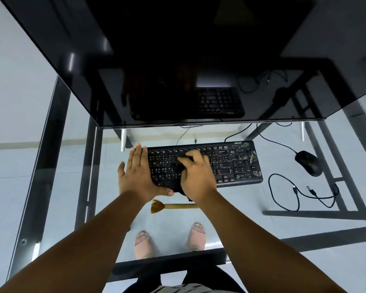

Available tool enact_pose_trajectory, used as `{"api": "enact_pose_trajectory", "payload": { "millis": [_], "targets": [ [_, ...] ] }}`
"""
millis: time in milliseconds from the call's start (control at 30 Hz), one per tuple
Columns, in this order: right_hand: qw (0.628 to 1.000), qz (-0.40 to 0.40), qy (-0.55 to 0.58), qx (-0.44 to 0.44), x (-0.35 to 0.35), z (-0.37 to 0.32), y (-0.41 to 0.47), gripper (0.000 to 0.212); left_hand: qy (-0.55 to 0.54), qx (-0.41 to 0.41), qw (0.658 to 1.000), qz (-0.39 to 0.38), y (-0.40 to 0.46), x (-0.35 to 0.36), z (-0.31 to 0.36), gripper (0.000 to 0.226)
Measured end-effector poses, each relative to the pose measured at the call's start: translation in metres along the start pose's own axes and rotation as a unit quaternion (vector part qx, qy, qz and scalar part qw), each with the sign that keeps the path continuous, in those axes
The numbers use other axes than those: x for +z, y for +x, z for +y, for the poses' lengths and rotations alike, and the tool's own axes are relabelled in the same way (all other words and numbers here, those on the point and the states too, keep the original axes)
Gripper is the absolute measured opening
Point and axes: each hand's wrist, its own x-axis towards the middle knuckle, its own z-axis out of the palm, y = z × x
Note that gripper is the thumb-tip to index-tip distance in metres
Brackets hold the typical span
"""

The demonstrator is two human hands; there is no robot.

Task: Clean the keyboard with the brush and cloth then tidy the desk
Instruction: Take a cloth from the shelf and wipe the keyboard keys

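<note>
The wiping stage is looking underway: the brush [173,206] is lying set down on the glass surface [241,199], just at 6 o'clock of the keyboard [230,163], while pale smudges are showing on the keypad at the 3 o'clock end, so cleaning there and tidying the mouse [308,163] and loose cable [283,193] are probably remaining. The right hand [195,176] is bunching its grip around the dark cloth [179,166], pressing it onto the middle keys. The left hand [138,174] is lying flat, fingers spread, grip holding nothing, bracing the keyboard's 9 o'clock end.
</note>
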Motion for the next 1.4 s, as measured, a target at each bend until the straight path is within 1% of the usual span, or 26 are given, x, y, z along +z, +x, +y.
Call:
{"api": "enact_pose_trajectory", "payload": {
  "millis": [33,100,167,233,267,367,433,500,567,667,733,800,933,1000,1067,1200,1267,1333,1400],
  "targets": [
    [1.000,-0.010,-0.003,-0.010,0.001,-0.002,0.001,0.043,-0.003,0.000,1.000,0.006,-0.003,0.001,0.000,0.152],
    [1.000,-0.005,-0.008,0.004,-0.001,0.003,0.001,0.042,-0.002,0.013,1.000,0.020,-0.007,0.001,-0.003,0.147],
    [0.999,0.022,-0.002,0.045,-0.004,0.013,-0.004,0.040,-0.001,0.030,0.999,0.021,-0.006,-0.001,-0.009,0.142],
    [0.995,0.046,0.011,0.090,-0.005,0.018,-0.010,0.039,0.003,0.056,0.998,0.001,-0.003,-0.005,-0.017,0.139],
    [0.994,0.050,0.013,0.099,-0.004,0.016,-0.009,0.038,0.007,0.069,0.998,-0.009,-0.001,-0.008,-0.022,0.139],
    [0.997,0.023,0.011,0.071,0.003,-0.007,-0.006,0.039,0.034,0.097,0.994,-0.035,0.000,-0.014,-0.034,0.139],
    [1.000,-0.006,0.010,0.028,0.010,-0.026,-0.003,0.040,0.053,0.098,0.993,-0.028,0.000,-0.016,-0.039,0.140],
    [1.000,-0.020,0.007,0.003,0.014,-0.034,-0.002,0.040,0.059,0.090,0.994,-0.010,-0.002,-0.016,-0.041,0.142],
    [1.000,-0.020,0.005,0.012,0.013,-0.032,-0.003,0.040,0.055,0.083,0.995,-0.001,-0.005,-0.014,-0.042,0.141],
    [0.997,0.003,0.005,0.072,0.009,-0.022,-0.007,0.039,0.052,0.090,0.995,-0.005,-0.004,-0.015,-0.046,0.137],
    [0.995,0.017,0.009,0.094,0.010,-0.025,-0.008,0.039,0.048,0.098,0.994,-0.011,-0.001,-0.016,-0.051,0.134],
    [0.997,0.003,0.009,0.080,0.013,-0.038,-0.006,0.039,0.041,0.107,0.993,-0.022,0.000,-0.017,-0.056,0.131],
    [0.999,-0.050,-0.002,-0.020,0.024,-0.059,-0.003,0.045,0.042,0.115,0.992,-0.024,-0.002,-0.014,-0.064,0.127],
    [0.998,-0.056,-0.010,-0.036,0.025,-0.055,-0.003,0.046,0.047,0.107,0.993,-0.024,-0.003,-0.012,-0.065,0.128],
    [0.999,-0.036,-0.014,-0.026,0.022,-0.041,-0.006,0.045,0.049,0.091,0.994,-0.027,-0.004,-0.011,-0.067,0.129],
    [0.995,0.052,-0.003,0.081,0.010,-0.007,-0.010,0.043,0.066,0.095,0.993,-0.032,-0.004,-0.012,-0.067,0.128],
    [0.992,0.071,0.007,0.107,0.011,-0.006,-0.005,0.044,0.076,0.105,0.991,-0.042,-0.002,-0.015,-0.068,0.128],
    [0.994,0.069,0.013,0.079,0.015,-0.017,0.004,0.046,0.082,0.109,0.989,-0.051,0.000,-0.016,-0.069,0.127],
    [1.000,0.024,0.009,-0.008,0.020,-0.031,0.008,0.049,0.084,0.107,0.989,-0.054,0.000,-0.016,-0.069,0.127]
  ]
}}
